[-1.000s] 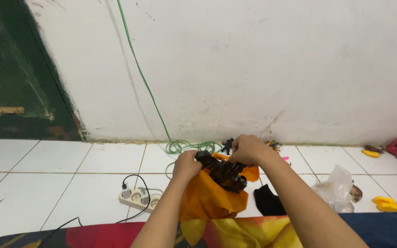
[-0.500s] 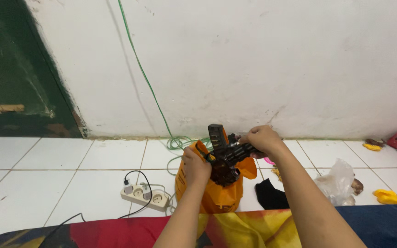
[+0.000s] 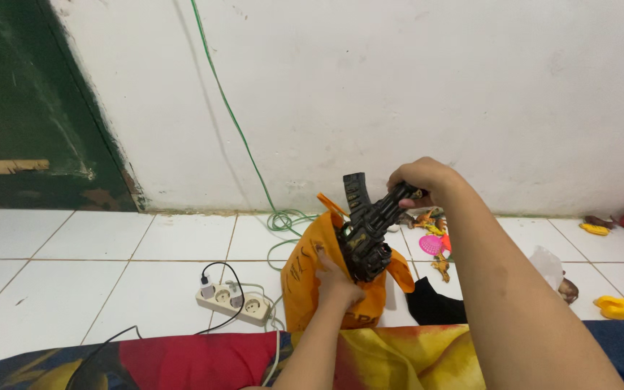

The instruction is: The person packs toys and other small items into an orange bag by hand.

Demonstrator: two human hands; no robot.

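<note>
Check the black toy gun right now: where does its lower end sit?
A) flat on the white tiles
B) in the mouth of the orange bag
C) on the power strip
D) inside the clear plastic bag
B: the right hand holds the black toy gun tilted, its lower end in the open mouth of the orange bag, which the left hand steadies.

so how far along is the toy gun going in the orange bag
Partly done: the black plastic toy gun has its lower end inside the orange plastic bag. The right hand grips its top, and the left hand holds the bag. Small toys on the white tiled floor remain outside.
</note>
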